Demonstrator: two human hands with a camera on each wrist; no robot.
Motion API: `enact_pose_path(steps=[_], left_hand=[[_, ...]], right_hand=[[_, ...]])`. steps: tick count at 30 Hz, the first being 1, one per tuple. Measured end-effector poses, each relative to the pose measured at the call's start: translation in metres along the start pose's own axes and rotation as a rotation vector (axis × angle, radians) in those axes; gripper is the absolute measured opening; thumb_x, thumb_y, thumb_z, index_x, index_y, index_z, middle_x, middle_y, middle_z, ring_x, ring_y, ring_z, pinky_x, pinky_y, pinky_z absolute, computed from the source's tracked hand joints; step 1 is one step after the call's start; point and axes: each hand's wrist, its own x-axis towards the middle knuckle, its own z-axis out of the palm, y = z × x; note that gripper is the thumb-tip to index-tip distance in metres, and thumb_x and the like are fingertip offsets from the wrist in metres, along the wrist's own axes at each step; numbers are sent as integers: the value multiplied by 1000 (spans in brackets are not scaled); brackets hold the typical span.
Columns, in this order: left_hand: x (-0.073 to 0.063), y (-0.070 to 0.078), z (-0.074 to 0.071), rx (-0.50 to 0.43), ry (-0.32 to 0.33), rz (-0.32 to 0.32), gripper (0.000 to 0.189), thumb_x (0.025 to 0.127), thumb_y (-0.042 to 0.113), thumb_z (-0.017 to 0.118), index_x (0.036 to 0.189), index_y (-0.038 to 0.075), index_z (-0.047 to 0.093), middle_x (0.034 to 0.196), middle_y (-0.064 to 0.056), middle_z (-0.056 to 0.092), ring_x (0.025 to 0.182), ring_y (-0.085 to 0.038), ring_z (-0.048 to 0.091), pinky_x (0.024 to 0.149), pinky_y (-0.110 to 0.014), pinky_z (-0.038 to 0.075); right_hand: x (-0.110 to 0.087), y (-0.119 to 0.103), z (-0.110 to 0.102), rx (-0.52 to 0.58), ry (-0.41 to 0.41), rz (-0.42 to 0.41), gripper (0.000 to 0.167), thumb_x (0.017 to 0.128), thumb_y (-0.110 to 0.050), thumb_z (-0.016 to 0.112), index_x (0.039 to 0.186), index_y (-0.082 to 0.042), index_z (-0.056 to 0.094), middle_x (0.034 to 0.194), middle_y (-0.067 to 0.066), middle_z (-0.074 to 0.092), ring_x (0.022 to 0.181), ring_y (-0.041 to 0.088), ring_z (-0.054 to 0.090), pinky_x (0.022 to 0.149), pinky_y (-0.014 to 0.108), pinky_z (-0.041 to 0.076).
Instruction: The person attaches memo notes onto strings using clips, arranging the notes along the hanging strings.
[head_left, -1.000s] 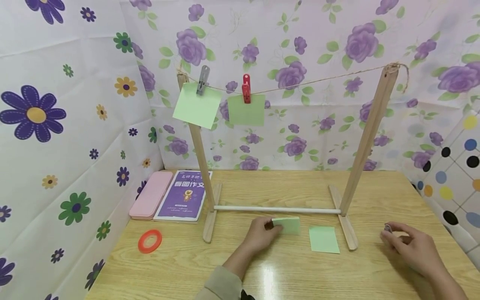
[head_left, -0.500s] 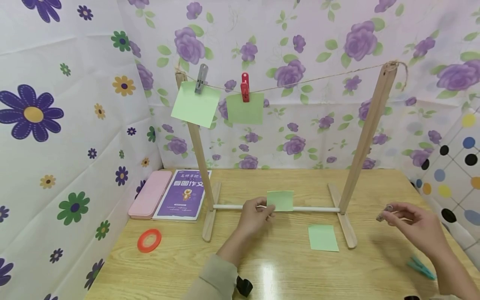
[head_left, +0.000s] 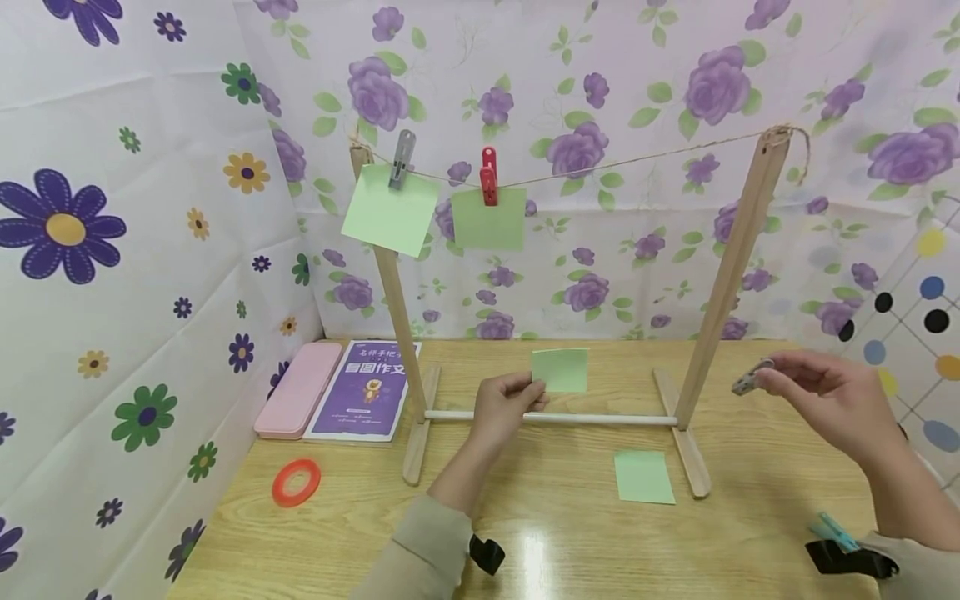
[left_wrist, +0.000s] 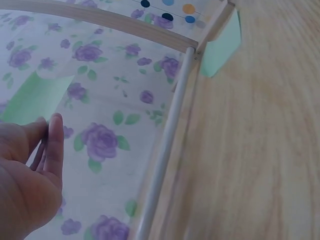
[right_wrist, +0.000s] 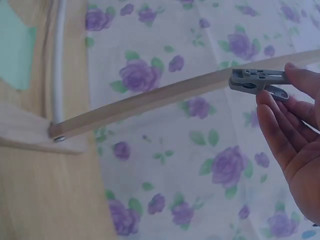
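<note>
Left hand point(head_left: 504, 408) and right hand point(head_left: 836, 404) have both risen since the earlier frame. The left grip is clamped, thumb against fingers, on a green note point(head_left: 561, 369) above the desk point(head_left: 585, 533). The right grip pinches a gray clip point(head_left: 750, 380) above the desk's right part. Another green note point(head_left: 645, 478) lies near the wooden stand point(head_left: 723, 292); a teal clip point(head_left: 836, 532) lies toward the right edge.

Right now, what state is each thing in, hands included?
Left hand, pinching the raised green note
Right hand, pinching the gray clothespin
Hanging gray clip, clamped on left hung note
Red clip, clamped on right hung note
String, tied, sagging
Loose green note, lying on the table
Teal clip, lying partly hidden
Purple book, closed
Pink case, closed
Red tape roll, lying flat
Wooden frame, upright
</note>
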Motion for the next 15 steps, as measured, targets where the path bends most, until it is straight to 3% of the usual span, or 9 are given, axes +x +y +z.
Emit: enact_pose_path(steps=[5,8,15], left_hand=[[1,16,4,-19,29,14,24,94,9,73,113,-5,71,96,-17,74,83,-20,74,81,-31,63],[2,24,6,-38,70,22,25,92,11,76,111,-6,72,96,-20,74,79,-20,74,78,-32,64],[3,40,12,-40,124,76,23,94,12,74,110,-5,73,97,-22,74,80,-20,75,78,-31,64]], right_hand=[[18,-17,-2,-34,57,-119,20,82,11,77,100,2,77,89,-22,71,76,-12,66,68,2,50],[27,-29,-3,-69,85,-162,21,81,11,78,99,2,78,92,-33,66,79,-15,63,70,1,49],[53,-53,0,-44,133,-337,16,81,10,79,96,4,79,97,-24,70,83,-14,64,76,1,49]])
